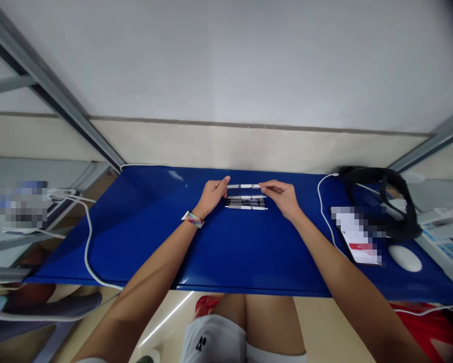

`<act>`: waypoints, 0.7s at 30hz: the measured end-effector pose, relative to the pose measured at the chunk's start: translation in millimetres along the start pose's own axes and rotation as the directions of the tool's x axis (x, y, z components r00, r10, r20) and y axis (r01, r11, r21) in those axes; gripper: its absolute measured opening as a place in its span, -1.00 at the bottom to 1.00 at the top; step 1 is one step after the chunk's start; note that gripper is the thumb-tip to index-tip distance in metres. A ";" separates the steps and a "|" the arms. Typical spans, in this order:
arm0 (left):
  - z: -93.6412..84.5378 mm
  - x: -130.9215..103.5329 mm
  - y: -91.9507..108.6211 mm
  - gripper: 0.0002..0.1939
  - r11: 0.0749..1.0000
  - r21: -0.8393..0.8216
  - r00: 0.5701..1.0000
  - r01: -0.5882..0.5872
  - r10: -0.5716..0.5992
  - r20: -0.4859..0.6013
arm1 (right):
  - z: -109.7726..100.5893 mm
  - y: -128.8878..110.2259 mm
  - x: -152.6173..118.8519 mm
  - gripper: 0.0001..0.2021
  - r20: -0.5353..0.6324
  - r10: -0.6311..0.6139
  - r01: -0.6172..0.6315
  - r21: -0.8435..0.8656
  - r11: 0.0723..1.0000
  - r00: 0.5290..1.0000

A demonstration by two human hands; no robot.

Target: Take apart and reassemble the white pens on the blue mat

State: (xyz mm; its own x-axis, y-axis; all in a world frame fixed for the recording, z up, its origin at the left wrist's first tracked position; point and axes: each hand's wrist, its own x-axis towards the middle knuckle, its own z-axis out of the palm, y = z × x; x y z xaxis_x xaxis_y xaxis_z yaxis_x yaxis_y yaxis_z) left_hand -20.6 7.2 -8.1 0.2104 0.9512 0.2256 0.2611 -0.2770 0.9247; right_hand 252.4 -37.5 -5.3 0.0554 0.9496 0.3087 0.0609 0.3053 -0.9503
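On the far side of the other pens, the right hand pinched a white pen by its right end; the left hand touched its left end, grip unclear. This positioning step, I judged, next called for steadiness.

Blue table, grouped pens, phone, white mouse, white cable

One slim white pen with a grey left section ran left to right, farthest away, its right end pinched. Just nearer, roughly parallel, lay a close row: a similar pen, dark pens, another white-and-grey one nearest.
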 end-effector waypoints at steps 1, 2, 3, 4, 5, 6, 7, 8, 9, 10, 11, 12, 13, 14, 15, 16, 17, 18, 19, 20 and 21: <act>0.0 -0.1 1.3 -0.22 1.000 -0.005 1.000 -0.009 0.009 0.001 | 0.3 -0.1 -0.1 -0.76 0.003 0.012 -0.012 0.010 1.000 1.000; -0.2 -0.4 3.1 -0.22 1.000 -0.013 1.000 -0.021 0.021 0.002 | 0.7 -0.1 -0.2 -0.76 0.007 0.029 -0.029 0.024 0.999 1.000; -0.5 -0.7 5.1 -0.23 0.999 -0.025 0.999 -0.034 0.034 0.007 | 1.0 0.2 -0.2 -0.75 0.011 0.046 -0.046 0.040 0.998 0.999; -0.9 -1.1 7.3 -0.25 0.998 -0.042 0.999 -0.046 0.046 0.018 | 1.2 0.6 -0.2 -0.75 0.014 0.060 -0.060 0.056 0.997 0.998; -1.4 -1.6 9.4 -0.29 0.997 -0.061 0.998 -0.054 0.056 0.033 | 1.4 1.0 0.0 -0.74 0.014 0.069 -0.070 0.068 0.995 0.998; -1.9 -2.0 11.2 -0.34 0.995 -0.081 0.997 -0.059 0.063 0.052 | 1.4 1.4 0.2 -0.73 0.011 0.073 -0.073 0.076 0.994 0.997; -2.4 -2.3 12.6 -0.40 0.993 -0.100 0.995 -0.062 0.069 0.071 | 1.3 1.7 0.4 -0.73 0.006 0.074 -0.075 0.079 0.994 0.997; -3.0 -2.6 13.5 -0.45 0.992 -0.112 0.993 -0.065 0.075 0.087 | 1.0 1.9 0.7 -0.73 0.001 0.075 -0.075 0.079 0.994 0.997; -3.5 -2.7 14.0 -0.48 0.991 -0.112 0.992 -0.070 0.081 0.098 | 0.6 1.9 1.0 -0.72 -0.003 0.075 -0.075 0.075 0.994 0.997; -3.9 -2.8 14.1 -0.48 0.992 -0.102 0.991 -0.077 0.088 0.102 | 0.1 1.9 1.3 -0.72 -0.007 0.074 -0.073 0.068 0.995 0.997; -4.2 -2.8 13.8 -0.46 0.993 -0.087 0.990 -0.086 0.094 0.101 | -0.4 1.9 1.5 -0.71 -0.009 0.071 -0.070 0.059 0.996 0.997; -4.4 -2.7 13.3 -0.42 0.993 -0.071 0.990 -0.092 0.098 0.098 | -1.0 1.8 1.8 -0.71 -0.008 0.067 -0.066 0.048 0.997 0.998; -4.4 -2.6 12.6 -0.39 0.994 -0.060 0.991 -0.093 0.098 0.094 | -1.6 1.6 1.9 -0.70 -0.006 0.061 -0.061 0.039 0.997 0.998; -4.3 -2.5 11.8 -0.36 0.995 -0.056 0.991 -0.087 0.092 0.092 | -2.1 1.5 2.1 -0.70 -0.004 0.054 -0.054 0.033 0.998 0.999; -4.0 -2.3 11.0 -0.34 0.995 -0.063 0.993 -0.075 0.080 0.090 | -2.8 1.3 2.1 -0.70 -0.001 0.049 -0.049 0.032 0.998 0.999; -3.6 -2.0 10.2 -0.33 0.995 -0.077 0.994 -0.058 0.064 0.088 | -3.4 1.1 2.2 -0.71 0.004 0.047 -0.047 0.036 0.998 0.999; -3.3 -1.8 9.6 -0.31 0.995 -0.091 0.995 -0.037 0.045 0.089 | -4.1 0.9 2.2 -0.71 0.011 0.049 -0.050 0.042 0.998 0.999; -3.0 -1.7 9.1 -0.30 0.995 -0.103 0.996 -0.017 0.027 0.091 | -4.8 0.6 2.2 -0.71 0.018 0.053 -0.054 0.047 0.997 0.998; -2.8 -1.5 8.8 -0.28 0.994 -0.110 0.995 -0.001 0.012 0.095 | -5.6 0.4 2.3 -0.71 0.026 0.059 -0.060 0.049 0.997 0.998; -2.7 -1.4 8.7 -0.26 0.993 -0.115 0.995 0.010 0.001 0.100 | -6.4 0.2 2.3 -0.71 0.034 0.064 -0.066 0.049 0.997 0.997; -2.8 -1.4 8.9 -0.25 0.993 -0.116 0.994 0.016 -0.004 0.105 | -7.2 0.1 2.5 -0.70 0.042 0.069 -0.071 0.048 0.996 0.997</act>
State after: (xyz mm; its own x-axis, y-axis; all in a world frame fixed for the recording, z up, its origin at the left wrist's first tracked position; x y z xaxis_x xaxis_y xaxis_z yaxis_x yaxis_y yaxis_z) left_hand -21.1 3.8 0.7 0.3069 0.9329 0.1886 0.1530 -0.2440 0.9576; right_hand 259.7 -35.6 -4.4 0.0171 0.9705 0.2403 0.0088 0.2402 -0.9707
